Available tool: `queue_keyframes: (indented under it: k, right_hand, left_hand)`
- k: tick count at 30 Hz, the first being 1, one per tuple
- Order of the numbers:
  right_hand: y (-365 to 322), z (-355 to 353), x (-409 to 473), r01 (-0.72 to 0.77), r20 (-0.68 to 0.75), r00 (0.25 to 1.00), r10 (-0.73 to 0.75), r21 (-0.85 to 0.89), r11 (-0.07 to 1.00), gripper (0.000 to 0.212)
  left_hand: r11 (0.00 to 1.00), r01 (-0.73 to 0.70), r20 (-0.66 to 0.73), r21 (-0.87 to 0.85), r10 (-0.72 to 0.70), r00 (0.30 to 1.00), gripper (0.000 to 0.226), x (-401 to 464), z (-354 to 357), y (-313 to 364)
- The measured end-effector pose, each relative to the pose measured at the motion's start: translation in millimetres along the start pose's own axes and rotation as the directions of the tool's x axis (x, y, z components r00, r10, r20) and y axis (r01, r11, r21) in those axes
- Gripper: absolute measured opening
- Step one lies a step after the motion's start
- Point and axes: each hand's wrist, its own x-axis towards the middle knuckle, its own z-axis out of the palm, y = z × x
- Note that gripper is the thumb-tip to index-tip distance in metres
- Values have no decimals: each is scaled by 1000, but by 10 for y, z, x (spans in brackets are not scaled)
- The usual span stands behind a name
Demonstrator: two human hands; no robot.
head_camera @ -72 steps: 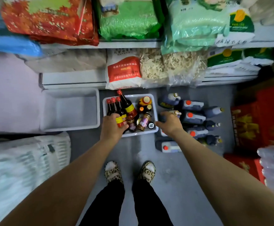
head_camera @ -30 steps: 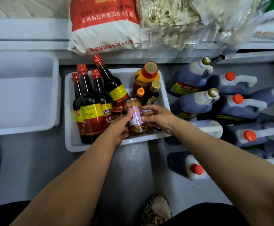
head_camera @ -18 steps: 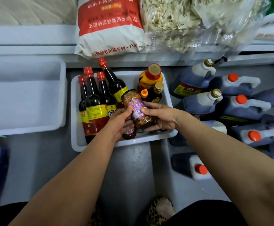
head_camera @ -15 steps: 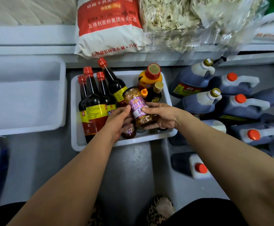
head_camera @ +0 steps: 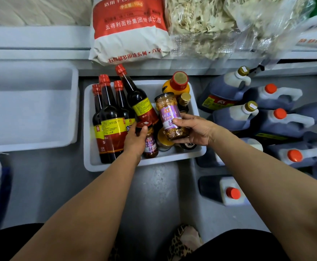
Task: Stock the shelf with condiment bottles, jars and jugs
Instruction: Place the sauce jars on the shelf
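The right hand grips a glass jar of golden-brown chunky contents, purple label bearing the character "酥", tilted above the white tub on the floor. The left hand curls around a second, smaller jar with a matching purple label, standing in the tub beside red-capped dark bottles with yellow-and-red labels.

Purple-label jar: now being carried by the right hand alone, lifting clear above the white tray. Left hand: dropping away from it, now closing round a second, smaller jar in the tray.
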Motion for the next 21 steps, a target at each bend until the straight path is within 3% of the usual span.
queue_keyframes:
  k: [4, 8, 15, 18, 21]
  right_hand:
    - [7, 7, 6, -10, -10, 1000, 9, -13, 1000, 62]
    - [15, -20, 6, -22, -6, 1000, 21, -18, 1000, 60]
    - [37, -91, -17, -41, -28, 999, 40, -52, 998, 59]
    - [45, -105, -26, -50, -39, 998, 48, -66, 997, 60]
    - [39, -119, -33, -51, -41, 998, 48, -74, 996, 63]
  left_hand:
    - [961, -144, 52, 236, 136, 989, 53, 19, 5, -5]
    - [911, -207, 38, 357, 208, 977, 49, 6, 19, -24]
    - [871, -299, 40, 391, 308, 950, 39, -102, 44, -123]
    - [942, -223, 77, 249, 210, 975, 39, -50, 13, -97]
    - [948, -186, 66, 256, 175, 982, 51, 33, -6, -102]
